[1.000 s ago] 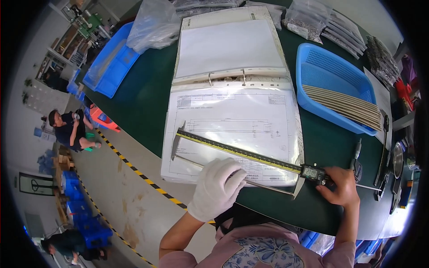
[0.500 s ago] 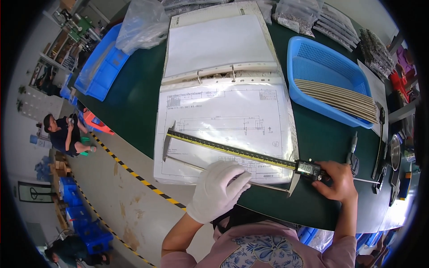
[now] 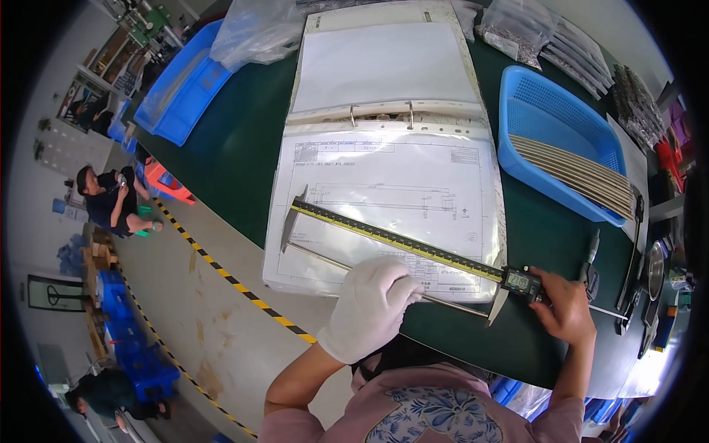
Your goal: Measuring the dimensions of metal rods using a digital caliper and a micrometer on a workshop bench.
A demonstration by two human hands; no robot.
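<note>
My left hand (image 3: 371, 308), in a white glove, is closed around the middle of a thin metal rod (image 3: 319, 256). A long digital caliper (image 3: 399, 241) with a black and yellow beam slants across a drawing sheet (image 3: 369, 164) in a clear sleeve. The rod runs alongside the beam between the two jaws, its ends at or close to them; exact contact is too small to tell. My bare right hand (image 3: 566, 308) grips the caliper's slider by the display (image 3: 521, 281), thumb and fingers on its right end.
The sheet lies in an open ring binder (image 3: 384, 66) on the green table. At right, a blue basket (image 3: 509, 111) holds several metal rods (image 3: 572, 173), near a micrometer (image 3: 591, 266). Blue bin (image 3: 177, 125) and plastic bags (image 3: 255, 33) sit far left. Two people are beyond the table, left.
The whole view has shifted, so the table's things appear farther right. Both hands keep their hold on the rod and the caliper, with little visible movement between them.
</note>
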